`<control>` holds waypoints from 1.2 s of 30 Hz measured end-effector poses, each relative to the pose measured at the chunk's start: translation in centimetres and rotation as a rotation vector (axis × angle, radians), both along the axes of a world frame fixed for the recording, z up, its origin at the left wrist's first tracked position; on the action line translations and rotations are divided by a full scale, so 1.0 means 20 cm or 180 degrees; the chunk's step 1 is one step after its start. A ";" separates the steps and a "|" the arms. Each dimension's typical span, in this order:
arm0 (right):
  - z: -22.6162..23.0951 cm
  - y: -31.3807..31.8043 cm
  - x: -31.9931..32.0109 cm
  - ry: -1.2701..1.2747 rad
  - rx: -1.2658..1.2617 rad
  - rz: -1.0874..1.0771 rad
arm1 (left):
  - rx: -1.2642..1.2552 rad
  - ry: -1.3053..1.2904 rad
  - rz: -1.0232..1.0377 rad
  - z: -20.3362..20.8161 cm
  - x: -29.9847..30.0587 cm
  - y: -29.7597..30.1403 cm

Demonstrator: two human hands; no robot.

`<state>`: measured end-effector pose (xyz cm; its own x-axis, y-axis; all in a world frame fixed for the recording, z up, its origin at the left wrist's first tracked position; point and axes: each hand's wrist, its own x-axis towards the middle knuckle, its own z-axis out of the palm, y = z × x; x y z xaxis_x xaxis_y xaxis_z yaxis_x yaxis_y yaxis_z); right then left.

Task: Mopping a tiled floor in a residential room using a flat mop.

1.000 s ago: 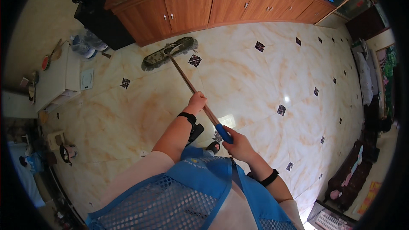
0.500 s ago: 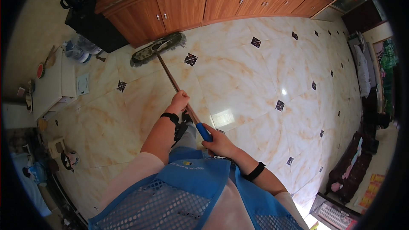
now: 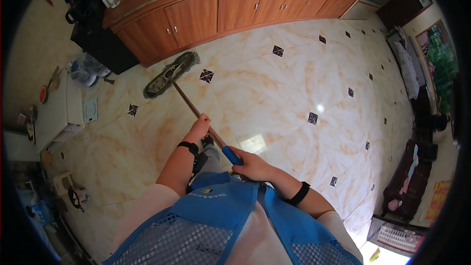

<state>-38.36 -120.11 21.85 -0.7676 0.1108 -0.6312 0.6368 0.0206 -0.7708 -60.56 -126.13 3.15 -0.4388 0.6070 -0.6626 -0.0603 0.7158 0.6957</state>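
A flat dust mop (image 3: pixel 189 102) slants across the middle of the view, its long brown handle ending in a blue grip. Its wide, fringed, grey-green head (image 3: pixel 171 74) lies on the tiled floor in front of the wooden cabinets. Partway down the shaft, my left hand (image 3: pixel 200 126) is closed around it. My right hand (image 3: pixel 252 166) wraps the blue grip close to my waist. Both wrists wear black bands.
Brown wooden cabinets (image 3: pixel 191 22) run along the far wall. A black dispenser (image 3: pixel 100 44) stands at their left end, beside water bottles (image 3: pixel 89 70). Further left are a white cabinet (image 3: pixel 59 113) and a flat white scale (image 3: pixel 91 110). A dark wooden bench (image 3: pixel 407 179) lines the right side.
The mop head has come back from the cabinet base toward me and turned to a steeper slant. My hands keep their hold, and the view has shifted slightly.
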 end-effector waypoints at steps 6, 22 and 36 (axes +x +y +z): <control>0.07 0.00 0.29 0.0082 -0.0189 -0.0272 | -0.0032 -0.0010 -0.0359 0.00 0.23 -0.03; 0.31 0.02 1.23 -0.0296 0.0957 -0.0875 | -0.0154 -0.0654 -0.1676 0.12 1.04 0.07; 0.57 0.08 1.30 -0.0565 0.1677 -0.1493 | 0.0054 -0.1133 -0.2265 0.34 1.23 0.14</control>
<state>-12.30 -118.52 33.31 -0.4557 0.7268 -0.5138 0.7842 0.0548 -0.6181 -35.92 -123.41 9.86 0.2946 0.6732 -0.6782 0.1867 0.6555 0.7317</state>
